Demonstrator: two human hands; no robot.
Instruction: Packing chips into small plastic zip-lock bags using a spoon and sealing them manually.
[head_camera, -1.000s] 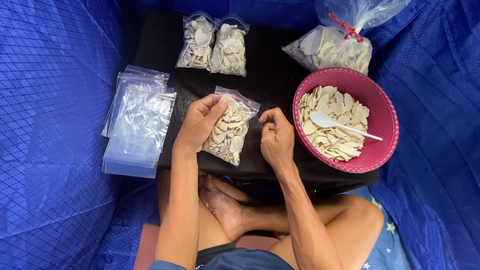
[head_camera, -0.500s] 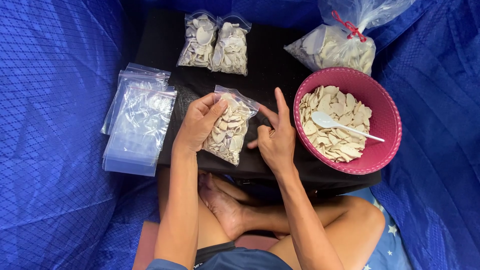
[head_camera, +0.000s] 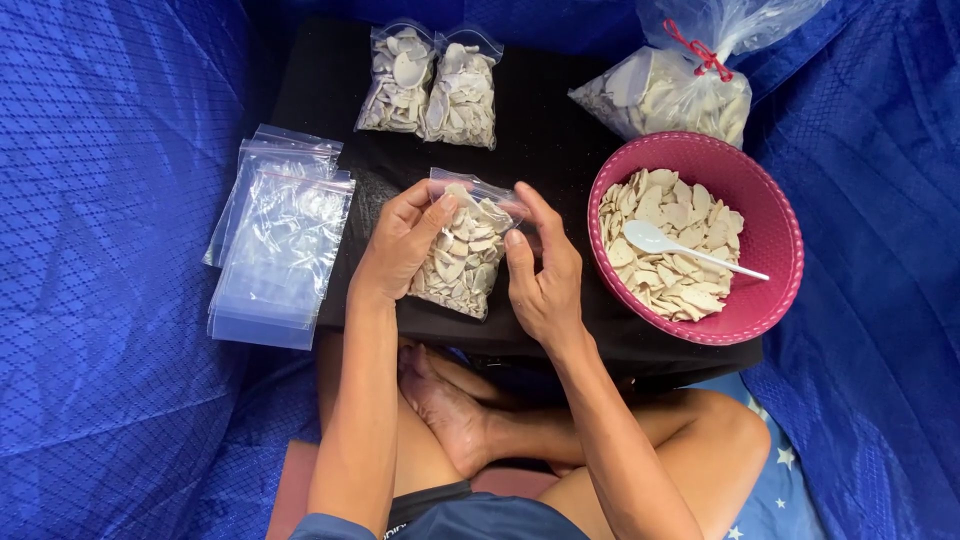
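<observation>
At far left we see a stack of empty clear zip bags (head_camera: 275, 245) on the edge of the black tabletop (head_camera: 545, 150); two filled bags (head_camera: 430, 88) lie further up. Our left hand (head_camera: 400, 240) pinches the top of the filled clear bag of pale chips (head_camera: 462, 250) at centre, our right hand (head_camera: 540, 265) gripping its other corner. Right sits a pink bowl (head_camera: 775, 245) of chips with a white spoon (head_camera: 680, 247), a large tied bag (head_camera: 670, 90) behind.
</observation>
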